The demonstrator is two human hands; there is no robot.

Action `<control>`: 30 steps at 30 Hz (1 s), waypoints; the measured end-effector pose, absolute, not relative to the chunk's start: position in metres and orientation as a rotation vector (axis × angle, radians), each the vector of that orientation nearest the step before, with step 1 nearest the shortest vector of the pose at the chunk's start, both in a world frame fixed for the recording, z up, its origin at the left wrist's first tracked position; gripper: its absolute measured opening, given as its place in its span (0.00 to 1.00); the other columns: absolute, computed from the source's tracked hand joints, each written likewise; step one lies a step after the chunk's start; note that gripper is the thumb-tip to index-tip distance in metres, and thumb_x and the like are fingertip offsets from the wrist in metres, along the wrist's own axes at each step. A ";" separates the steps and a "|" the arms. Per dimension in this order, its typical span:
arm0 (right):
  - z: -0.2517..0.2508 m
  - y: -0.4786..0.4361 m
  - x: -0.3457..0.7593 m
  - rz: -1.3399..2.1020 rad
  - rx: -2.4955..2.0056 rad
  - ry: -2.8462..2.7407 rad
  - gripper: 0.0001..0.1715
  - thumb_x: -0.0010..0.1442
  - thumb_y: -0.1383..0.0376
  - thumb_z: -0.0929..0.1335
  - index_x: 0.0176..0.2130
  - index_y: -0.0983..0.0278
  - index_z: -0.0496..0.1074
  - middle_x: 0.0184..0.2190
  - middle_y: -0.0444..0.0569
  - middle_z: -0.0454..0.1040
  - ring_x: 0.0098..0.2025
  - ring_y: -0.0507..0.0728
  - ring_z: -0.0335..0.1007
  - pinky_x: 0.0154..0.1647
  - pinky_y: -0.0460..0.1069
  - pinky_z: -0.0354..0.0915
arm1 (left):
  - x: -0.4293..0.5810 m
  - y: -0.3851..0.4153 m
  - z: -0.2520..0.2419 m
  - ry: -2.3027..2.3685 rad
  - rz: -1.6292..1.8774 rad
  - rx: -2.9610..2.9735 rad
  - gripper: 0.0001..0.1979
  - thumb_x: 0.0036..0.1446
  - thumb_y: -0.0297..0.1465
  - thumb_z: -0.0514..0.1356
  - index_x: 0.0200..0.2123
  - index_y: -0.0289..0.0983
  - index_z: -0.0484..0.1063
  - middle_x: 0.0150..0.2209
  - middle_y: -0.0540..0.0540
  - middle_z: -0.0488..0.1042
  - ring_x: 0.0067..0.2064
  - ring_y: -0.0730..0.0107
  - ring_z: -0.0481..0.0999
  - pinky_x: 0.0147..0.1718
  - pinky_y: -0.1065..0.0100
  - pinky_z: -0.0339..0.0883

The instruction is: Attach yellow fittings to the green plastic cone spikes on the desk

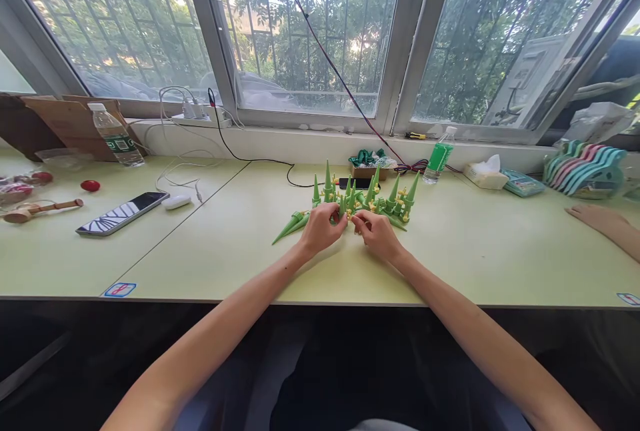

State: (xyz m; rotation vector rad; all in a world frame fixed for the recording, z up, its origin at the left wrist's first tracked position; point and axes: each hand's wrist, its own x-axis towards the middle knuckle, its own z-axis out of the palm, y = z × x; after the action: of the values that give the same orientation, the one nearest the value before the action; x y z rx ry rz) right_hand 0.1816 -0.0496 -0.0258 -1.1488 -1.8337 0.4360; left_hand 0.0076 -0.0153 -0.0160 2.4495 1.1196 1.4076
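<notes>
Green pointed cones with small yellow pieces on them, most standing and some lying on their sides, form a cluster [410,197] on the pale table before me. My left hand [323,225] is closed, its thumb and fingers around the lower part of a green cone [343,206] at the near side of the cluster. Close beside it, my right hand [375,232] pinches at a tiny yellow piece [349,216] by that cone's base; the fingertips partly hide it. Left of my left hand, two green cones [290,225] lie flat, pointing toward me.
A phone [123,214], white earphone case [177,201] and wooden stick toy [45,209] lie left. Behind the cones are a dark phone [360,183], small box [370,171] and water bottle [439,156]. Tissues [486,174] and another person's hand [597,216] are right.
</notes>
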 end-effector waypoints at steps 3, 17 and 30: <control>-0.027 -0.049 0.181 0.435 -1.150 -1.809 0.14 0.64 0.55 0.65 0.41 0.63 0.71 0.28 0.47 0.76 0.24 0.53 0.66 0.29 0.47 0.61 | 0.008 -0.015 -0.016 1.138 1.411 2.441 0.14 0.56 0.31 0.59 0.22 0.37 0.59 0.22 0.52 0.66 0.25 0.74 0.63 0.28 0.70 0.57; -0.027 -0.049 0.183 0.434 -1.154 -1.884 0.17 0.67 0.56 0.61 0.33 0.63 0.70 0.24 0.45 0.74 0.23 0.52 0.65 0.29 0.47 0.59 | 0.008 -0.015 -0.016 1.122 1.390 2.482 0.14 0.56 0.30 0.59 0.22 0.37 0.58 0.22 0.52 0.65 0.25 0.74 0.63 0.28 0.69 0.57; -0.028 -0.048 0.183 0.417 -1.167 -1.918 0.17 0.67 0.57 0.61 0.31 0.63 0.69 0.24 0.45 0.74 0.23 0.52 0.65 0.29 0.47 0.59 | 0.008 -0.014 -0.016 1.136 1.372 2.503 0.14 0.56 0.30 0.59 0.21 0.38 0.57 0.21 0.52 0.65 0.25 0.74 0.62 0.28 0.69 0.57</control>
State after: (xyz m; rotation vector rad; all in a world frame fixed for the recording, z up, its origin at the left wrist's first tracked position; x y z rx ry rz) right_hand 0.1833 -0.0478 -0.0281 -1.1669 -1.9184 0.4174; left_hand 0.0082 -0.0136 -0.0161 2.5029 1.1359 1.3718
